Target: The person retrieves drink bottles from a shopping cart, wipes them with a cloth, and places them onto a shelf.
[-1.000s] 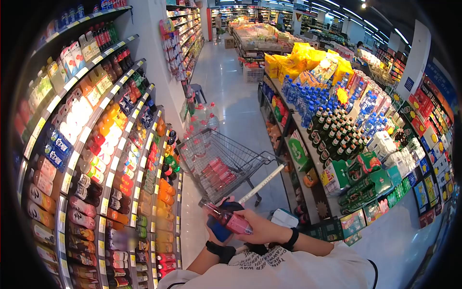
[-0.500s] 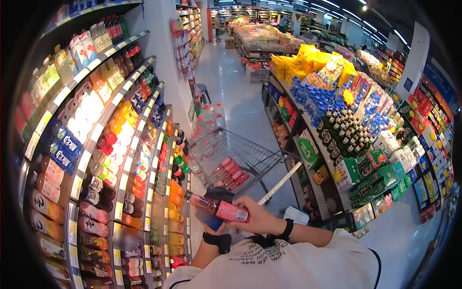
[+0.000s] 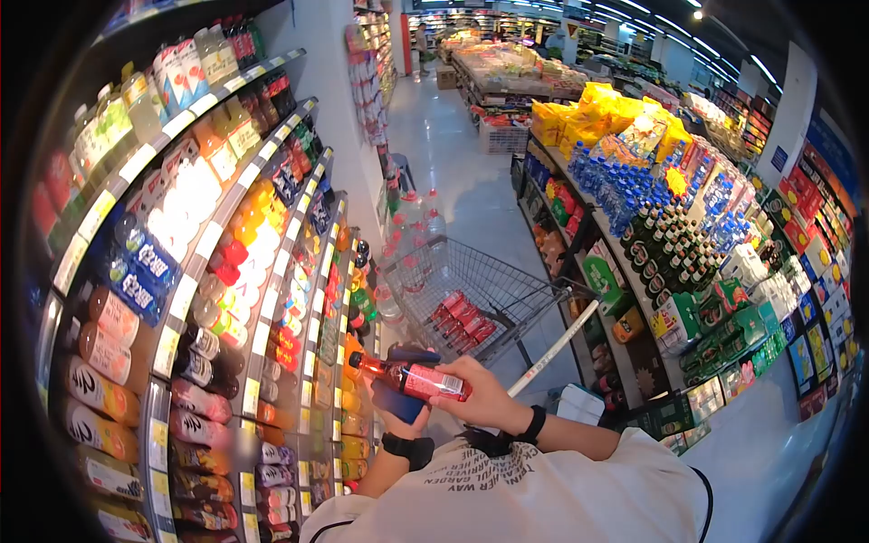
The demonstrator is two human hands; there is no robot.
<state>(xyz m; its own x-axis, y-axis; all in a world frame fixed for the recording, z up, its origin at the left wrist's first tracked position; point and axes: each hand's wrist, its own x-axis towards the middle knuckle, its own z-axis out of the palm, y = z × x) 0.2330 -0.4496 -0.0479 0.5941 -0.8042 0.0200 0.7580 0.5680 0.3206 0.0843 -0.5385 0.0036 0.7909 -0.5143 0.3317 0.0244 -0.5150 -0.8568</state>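
A bottle of dark drink with a red label [image 3: 436,384] lies nearly level in my right hand [image 3: 493,398], its neck pointing left. My right fingers are wrapped around its label end. Just beneath the bottle, my left hand [image 3: 398,429] holds a dark blue flat thing that looks like a phone [image 3: 398,404]. The bottle crosses over it and hides part of it. Beyond both hands stands a wire shopping cart [image 3: 520,312], with several red-labelled bottles [image 3: 463,323] lying in it.
Shelves of drink bottles [image 3: 204,398] rise close on my left. Large clear bottles [image 3: 425,213] stand on the floor behind the cart. On the right, a display shelf holds blue-capped water bottles [image 3: 625,185] and green beer bottles [image 3: 674,244]. An aisle [image 3: 434,127] runs ahead.
My view has turned slightly left, so the cart and shelves appear farther right. The bottle and the phone-like thing remain in my hands, and more of my left hand shows.
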